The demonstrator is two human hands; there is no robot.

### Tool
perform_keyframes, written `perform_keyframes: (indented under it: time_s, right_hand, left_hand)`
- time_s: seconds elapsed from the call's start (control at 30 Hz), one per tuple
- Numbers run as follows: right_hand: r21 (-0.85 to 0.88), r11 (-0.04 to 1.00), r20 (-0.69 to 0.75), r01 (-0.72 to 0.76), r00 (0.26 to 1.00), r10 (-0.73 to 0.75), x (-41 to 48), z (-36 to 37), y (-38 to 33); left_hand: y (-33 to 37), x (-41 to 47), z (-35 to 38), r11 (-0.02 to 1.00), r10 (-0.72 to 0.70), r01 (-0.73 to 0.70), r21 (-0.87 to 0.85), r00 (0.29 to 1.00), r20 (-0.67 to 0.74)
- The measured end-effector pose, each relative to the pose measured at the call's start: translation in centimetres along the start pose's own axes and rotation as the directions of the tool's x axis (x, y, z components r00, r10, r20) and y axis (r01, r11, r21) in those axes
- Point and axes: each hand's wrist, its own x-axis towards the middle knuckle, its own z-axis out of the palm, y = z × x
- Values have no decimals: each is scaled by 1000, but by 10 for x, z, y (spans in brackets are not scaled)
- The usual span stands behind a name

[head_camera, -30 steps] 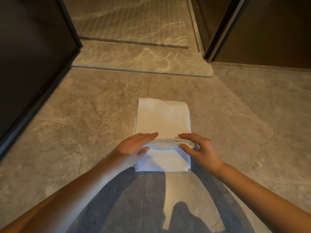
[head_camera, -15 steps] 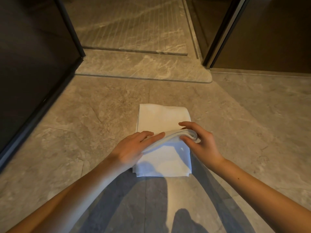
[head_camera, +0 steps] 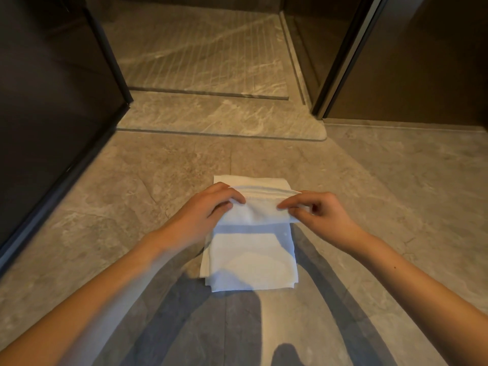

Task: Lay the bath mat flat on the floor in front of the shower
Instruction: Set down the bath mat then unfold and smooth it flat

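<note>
A white bath mat [head_camera: 250, 262], still folded into a narrow stack, lies on the grey stone floor [head_camera: 105, 233] a short way before the shower threshold [head_camera: 219, 120]. My left hand [head_camera: 203, 215] pinches the left end of the mat's top layer, and my right hand [head_camera: 322, 215] pinches its right end. Between them that layer is lifted off the stack as a raised band, folded toward the shower. The lower layers rest flat, with the near edge uneven.
The shower floor [head_camera: 200, 54] with fine grooves lies beyond the threshold. A dark glass panel [head_camera: 47, 107] stands on the left, and a dark door frame and panel [head_camera: 396, 62] on the right. Shadows of my arms fall on the floor near me.
Both hands have lifted the mat's top layer and carried it away from me toward the shower; the view has moved closer and lower.
</note>
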Motion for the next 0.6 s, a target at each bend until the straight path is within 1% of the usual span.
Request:
perform_keyframes:
  time_s: [0.07, 0.17, 0.23, 0.3, 0.37, 0.5, 0.53, 0.6]
  right_hand:
    - [21, 997, 65, -77, 995, 75, -1, -4, -1]
    - [53, 988, 135, -142, 982, 134, -2, -13, -5]
    - [48, 985, 209, -168, 966, 154, -1, -19, -10]
    - [42, 975, 296, -218, 935, 197, 2, -24, -15]
    - [65, 956, 384, -285, 892, 240, 3, -30, -15]
    - [246, 854, 555, -459, 789, 264, 4, -38, -12]
    - [275, 834, 563, -478, 783, 263, 5, -38, -11]
    - [303, 825, 532, -477, 803, 268, 8, -36, -9]
  left_hand:
    - [1, 1, 0, 992, -92, 95, -79, 995, 32]
    - [6, 2, -7, 964, -157, 177, -197, 981, 116]
    - [7, 2, -14, 945, -193, 234, -229, 963, 188]
    - [7, 0, -21, 913, -246, 317, -258, 930, 275]
    - [7, -3, -27, 881, -268, 379, -284, 894, 360]
    - [7, -8, -37, 790, -262, 474, -390, 835, 484]
    - [6, -8, -38, 774, -261, 485, -407, 830, 493]
    - [4, -6, -39, 770, -279, 488, -412, 838, 470]
